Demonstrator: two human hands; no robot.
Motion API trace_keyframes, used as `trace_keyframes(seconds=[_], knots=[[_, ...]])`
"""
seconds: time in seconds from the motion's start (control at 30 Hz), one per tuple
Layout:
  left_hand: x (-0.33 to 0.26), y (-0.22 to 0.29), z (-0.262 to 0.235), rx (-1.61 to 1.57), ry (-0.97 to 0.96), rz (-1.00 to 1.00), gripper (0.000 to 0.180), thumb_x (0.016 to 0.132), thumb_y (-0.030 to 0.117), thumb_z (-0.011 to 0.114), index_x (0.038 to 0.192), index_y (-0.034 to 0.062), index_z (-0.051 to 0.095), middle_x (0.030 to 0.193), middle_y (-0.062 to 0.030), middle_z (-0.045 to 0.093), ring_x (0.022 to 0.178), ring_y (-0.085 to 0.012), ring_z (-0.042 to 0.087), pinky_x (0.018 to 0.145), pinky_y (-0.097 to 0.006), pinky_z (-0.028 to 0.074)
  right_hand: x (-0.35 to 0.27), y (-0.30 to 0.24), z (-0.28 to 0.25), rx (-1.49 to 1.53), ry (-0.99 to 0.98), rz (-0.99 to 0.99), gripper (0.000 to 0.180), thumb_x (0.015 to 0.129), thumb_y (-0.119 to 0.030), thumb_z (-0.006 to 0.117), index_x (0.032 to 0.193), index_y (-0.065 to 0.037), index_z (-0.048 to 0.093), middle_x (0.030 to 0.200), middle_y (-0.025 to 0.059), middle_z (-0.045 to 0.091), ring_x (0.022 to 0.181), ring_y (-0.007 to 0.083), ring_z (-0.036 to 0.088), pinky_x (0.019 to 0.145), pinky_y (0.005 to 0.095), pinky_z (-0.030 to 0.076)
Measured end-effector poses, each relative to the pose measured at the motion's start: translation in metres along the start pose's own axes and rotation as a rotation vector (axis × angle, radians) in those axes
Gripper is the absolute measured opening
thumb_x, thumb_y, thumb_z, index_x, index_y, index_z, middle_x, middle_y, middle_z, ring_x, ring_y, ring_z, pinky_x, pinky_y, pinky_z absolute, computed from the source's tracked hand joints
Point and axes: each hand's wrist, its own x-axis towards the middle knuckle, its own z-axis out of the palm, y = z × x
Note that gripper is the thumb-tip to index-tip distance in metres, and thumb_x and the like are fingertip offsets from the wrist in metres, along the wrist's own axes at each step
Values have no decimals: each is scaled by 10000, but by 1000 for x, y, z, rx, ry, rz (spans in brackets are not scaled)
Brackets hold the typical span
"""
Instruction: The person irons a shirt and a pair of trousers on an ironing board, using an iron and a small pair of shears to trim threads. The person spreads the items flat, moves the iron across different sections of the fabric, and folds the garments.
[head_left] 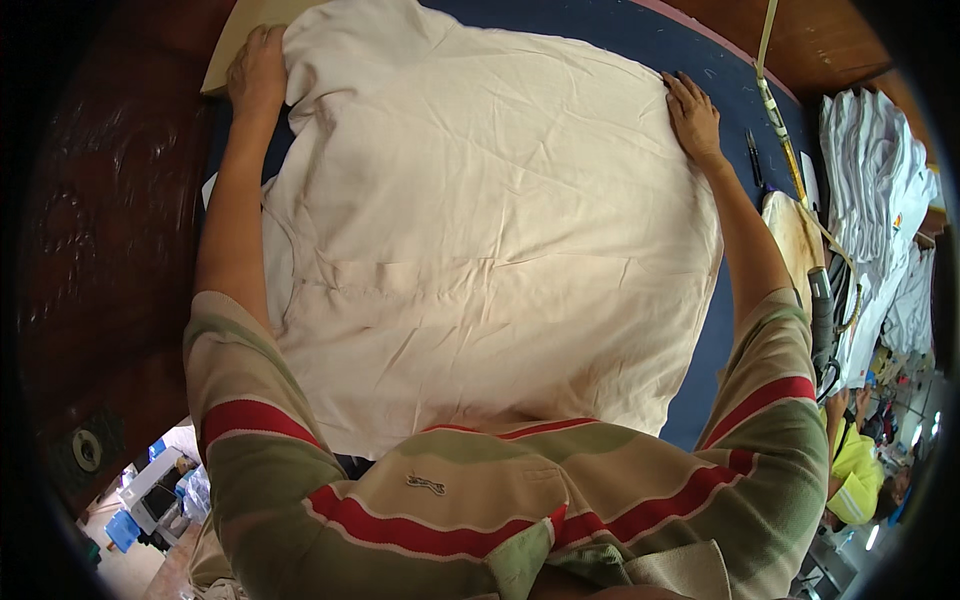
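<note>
A wide cream garment, wrinkled and probably a shirt, lies spread over a dark blue padded table top. At its far left corner, my left hand has bent fingers against the cloth's edge, beside a tan board. My right hand is at the far right edge, its fingers curled on the border of the fabric. Both thumbs are mostly hidden. A crease runs across the middle of the cloth, and its near edge reaches my striped shirt front.
Right of the garment are a pen, a hanging hose and a dark handle beside a tan piece. White garments hang in a row farther right. A dark wooden panel stands left. A person in yellow is at the lower right.
</note>
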Motion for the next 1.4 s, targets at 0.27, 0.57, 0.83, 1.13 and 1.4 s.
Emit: trace_keyframes(seconds=[0.27, 0.57, 0.83, 1.13, 1.4], knots=[[-23, 187, -40, -645, -303, 544, 268, 777, 123, 524, 1031, 162, 599, 1036, -28, 609, 945, -195, 576, 801, -450, 435, 5, 53, -10, 28, -37, 89, 324, 903, -361, 452, 1077, -111, 563, 1121, 123, 582, 1061, 317, 524, 865, 420, 417], [-16, 167, 6, -459, -248, 512, 395, 841, 129, 490, 1234, 162, 510, 1261, -44, 511, 1171, -217, 467, 927, -420, 386, 3, 34, -15, 73, 247, 178, 485, 853, -459, 506, 1240, -168, 476, 1289, 110, 479, 1157, 317, 464, 909, 458, 390], [-88, 30, -50, -381, -217, -89, 389, 814, 242, 577, 1188, 145, 540, 1189, -41, 551, 1070, -251, 528, 894, -374, 399, -98, 36, -22, -243, 89, 34, 483, 931, -396, 351, 1390, -251, 316, 1451, 93, 267, 1336, 284, 239, 1062, 481, 178], [-127, -30, -35, -279, -562, -280, 283, 933, 342, 405, 914, 84, 519, 809, -154, 651, 785, -363, 617, 671, -466, 470, -101, 15, -22, -117, -99, -47, 555, 903, -490, 355, 1402, -256, 291, 1456, 66, 262, 1348, 283, 206, 1073, 465, 138], [-97, -2, -32, -577, -753, -239, 483, 815, 459, 547, 1092, 66, 590, 1161, -170, 549, 1038, -313, 539, 826, -374, 459, -100, 20, -16, -107, -99, -58, 579, 895, -503, 343, 1413, -258, 263, 1471, 65, 231, 1350, 292, 200, 1068, 476, 134]])
